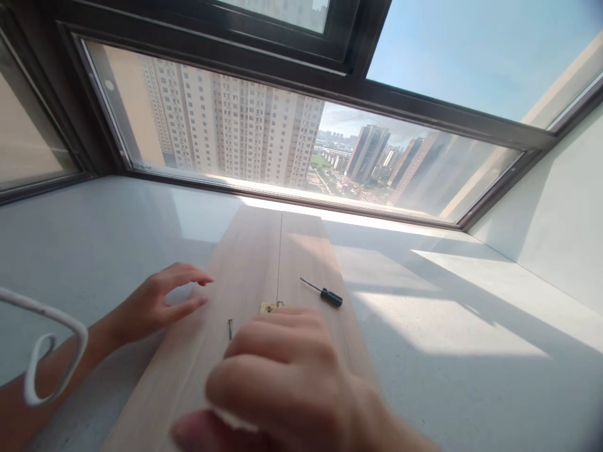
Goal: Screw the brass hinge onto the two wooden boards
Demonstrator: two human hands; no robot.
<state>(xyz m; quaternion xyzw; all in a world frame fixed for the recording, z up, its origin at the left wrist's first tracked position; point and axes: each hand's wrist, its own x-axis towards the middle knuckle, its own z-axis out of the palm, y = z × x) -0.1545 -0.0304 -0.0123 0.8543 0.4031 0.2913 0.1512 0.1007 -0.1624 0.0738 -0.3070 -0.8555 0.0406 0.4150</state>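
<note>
Two pale wooden boards (245,251) lie side by side, a thin seam between them. A brass hinge (269,308) sits across the seam, partly covered by my right hand (292,376). That hand is close to the camera, its fingers curled in; whatever is inside them is hidden. My left hand (164,295) hovers at the left board's edge, thumb and fingers apart with nothing between them. A screw (230,329) is on the left board, between my hands. On the right board lies a small screwdriver (331,297) with a black handle, its shaft pointing up-left.
The boards rest on a white sill (424,314) streaked with sunlight and shadow. A dark window frame (301,204) borders its far side, and a white wall (565,201) rises at the right. A curved white cable (78,333) hangs at the left, near the camera.
</note>
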